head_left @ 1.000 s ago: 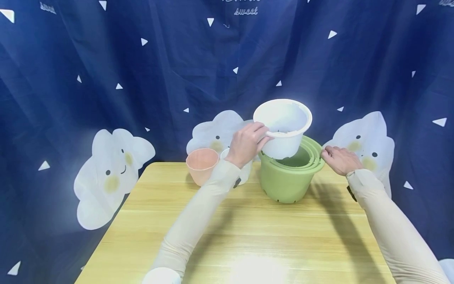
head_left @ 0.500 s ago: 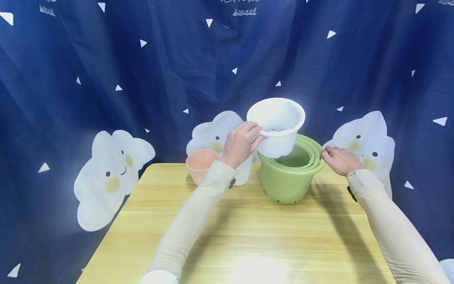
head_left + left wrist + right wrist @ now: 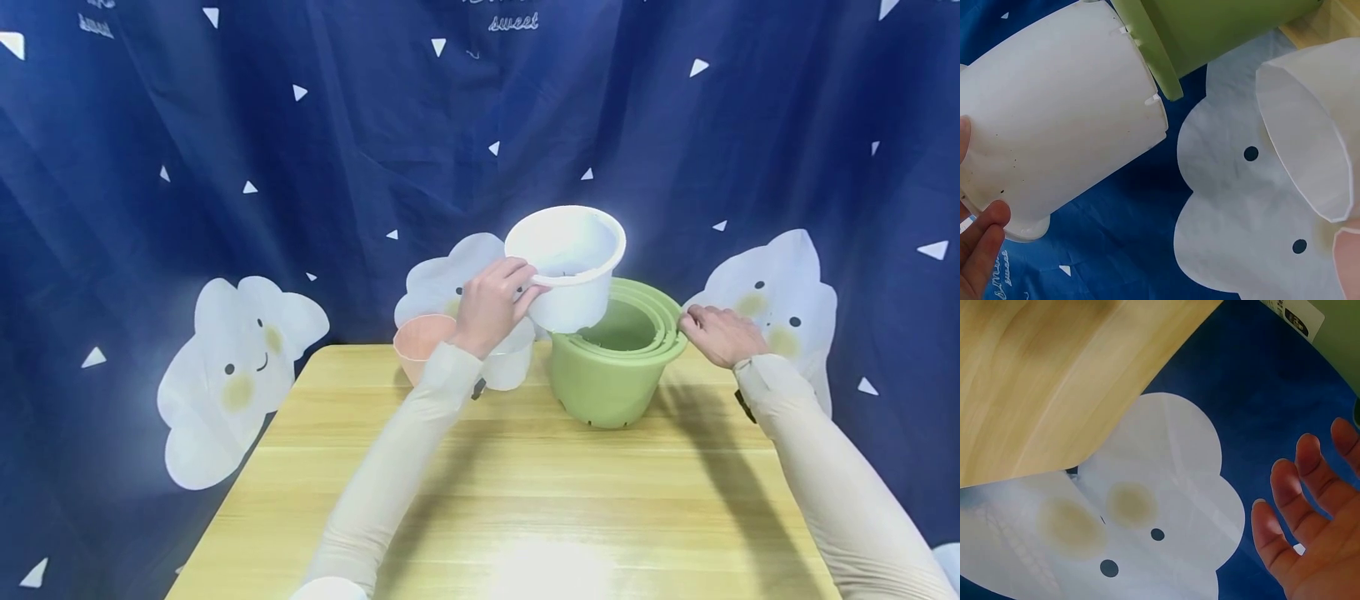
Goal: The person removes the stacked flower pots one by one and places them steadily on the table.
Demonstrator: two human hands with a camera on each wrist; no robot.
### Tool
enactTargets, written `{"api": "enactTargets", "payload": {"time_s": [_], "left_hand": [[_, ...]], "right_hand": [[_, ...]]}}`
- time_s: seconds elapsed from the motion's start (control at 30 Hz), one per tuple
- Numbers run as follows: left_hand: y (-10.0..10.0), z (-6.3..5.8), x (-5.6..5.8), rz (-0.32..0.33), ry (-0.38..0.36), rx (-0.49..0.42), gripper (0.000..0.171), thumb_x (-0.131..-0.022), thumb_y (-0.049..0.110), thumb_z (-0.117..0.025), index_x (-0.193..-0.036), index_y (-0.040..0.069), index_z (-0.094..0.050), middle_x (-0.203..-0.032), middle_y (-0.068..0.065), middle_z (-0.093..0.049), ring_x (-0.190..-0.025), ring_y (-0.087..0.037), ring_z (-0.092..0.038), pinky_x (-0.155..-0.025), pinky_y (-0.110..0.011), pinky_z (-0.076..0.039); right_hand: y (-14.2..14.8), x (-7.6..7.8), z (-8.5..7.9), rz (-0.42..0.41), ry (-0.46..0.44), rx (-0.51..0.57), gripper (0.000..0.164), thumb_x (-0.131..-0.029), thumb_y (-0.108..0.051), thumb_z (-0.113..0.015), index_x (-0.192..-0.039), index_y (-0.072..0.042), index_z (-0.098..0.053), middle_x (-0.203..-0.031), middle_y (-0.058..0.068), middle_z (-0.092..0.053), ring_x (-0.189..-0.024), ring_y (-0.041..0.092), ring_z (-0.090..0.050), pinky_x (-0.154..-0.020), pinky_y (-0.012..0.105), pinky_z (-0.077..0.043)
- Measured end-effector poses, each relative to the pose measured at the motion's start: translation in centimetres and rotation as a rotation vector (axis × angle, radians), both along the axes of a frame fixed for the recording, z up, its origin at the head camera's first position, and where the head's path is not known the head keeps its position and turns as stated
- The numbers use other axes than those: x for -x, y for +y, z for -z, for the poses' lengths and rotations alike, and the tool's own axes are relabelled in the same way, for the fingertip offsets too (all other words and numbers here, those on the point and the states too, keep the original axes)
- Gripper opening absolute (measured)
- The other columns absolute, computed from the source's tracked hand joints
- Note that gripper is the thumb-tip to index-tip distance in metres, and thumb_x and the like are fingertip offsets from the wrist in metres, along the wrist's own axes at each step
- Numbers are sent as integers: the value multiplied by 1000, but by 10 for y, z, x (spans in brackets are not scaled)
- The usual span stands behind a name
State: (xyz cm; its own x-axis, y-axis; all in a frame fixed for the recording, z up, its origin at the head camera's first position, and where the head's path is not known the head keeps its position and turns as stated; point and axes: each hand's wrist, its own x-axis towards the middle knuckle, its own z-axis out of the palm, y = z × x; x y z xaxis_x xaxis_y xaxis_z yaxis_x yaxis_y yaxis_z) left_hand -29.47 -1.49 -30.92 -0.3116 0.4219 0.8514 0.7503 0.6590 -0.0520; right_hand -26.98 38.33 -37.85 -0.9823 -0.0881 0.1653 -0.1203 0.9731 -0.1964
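My left hand (image 3: 491,304) pinches the near-left rim of a white flower pot (image 3: 573,302), thumb and fingers on either side. The pot is in the air, tilted, its notched base at the left rim of the green flower pots. Those green flower pots (image 3: 603,392) stand nested on the table, several rims showing one inside another. My right hand (image 3: 723,337) holds the right side of the green rim. In the right wrist view its fingers (image 3: 1319,478) are loosely bent beside the green wall; the thumb is hidden there.
A pink pot (image 3: 420,342) and a smaller white pot (image 3: 508,367) stand at the table's back, left of the green pots, partly behind my left arm. The wooden table (image 3: 570,492) ends near a blue curtain (image 3: 375,150) with cloud prints.
My left hand has carried the white flower pot leftward, from above the green opening to over its left rim. The right hand and the green flower pots have stayed put.
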Motion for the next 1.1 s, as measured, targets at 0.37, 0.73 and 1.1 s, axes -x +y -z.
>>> {"api": "enactTargets", "payload": {"time_s": [0.37,0.73,1.1], "left_hand": [[-19,5,-1,-13,-21,-30,22,-94,32,-77,-104,13,-78,-104,0,-76,-95,-17,-72,-80,-31,-62],[-36,12,-5,-23,-23,-56,23,-92,31,-79,-103,11,-78,-101,-1,-76,-92,-19,-72,-79,-33,-62],[-57,13,-11,-32,-4,-72,20,-91,27,-81,-102,10,-77,-100,-4,-75,-93,-21,-73,-81,-36,-63]], "right_hand": [[0,-1,1,11,6,11,51,-103,-44,-24,-114,-11,-61,-119,19,-67,-103,45,-64,-70,59,-50],[0,0,0,11,0,20,49,-103,-44,-25,-110,-13,-61,-114,16,-67,-99,40,-64,-64,52,-48],[0,0,1,6,-1,21,51,-104,-44,-24,-113,-11,-61,-117,18,-67,-100,43,-64,-68,56,-50]]}}
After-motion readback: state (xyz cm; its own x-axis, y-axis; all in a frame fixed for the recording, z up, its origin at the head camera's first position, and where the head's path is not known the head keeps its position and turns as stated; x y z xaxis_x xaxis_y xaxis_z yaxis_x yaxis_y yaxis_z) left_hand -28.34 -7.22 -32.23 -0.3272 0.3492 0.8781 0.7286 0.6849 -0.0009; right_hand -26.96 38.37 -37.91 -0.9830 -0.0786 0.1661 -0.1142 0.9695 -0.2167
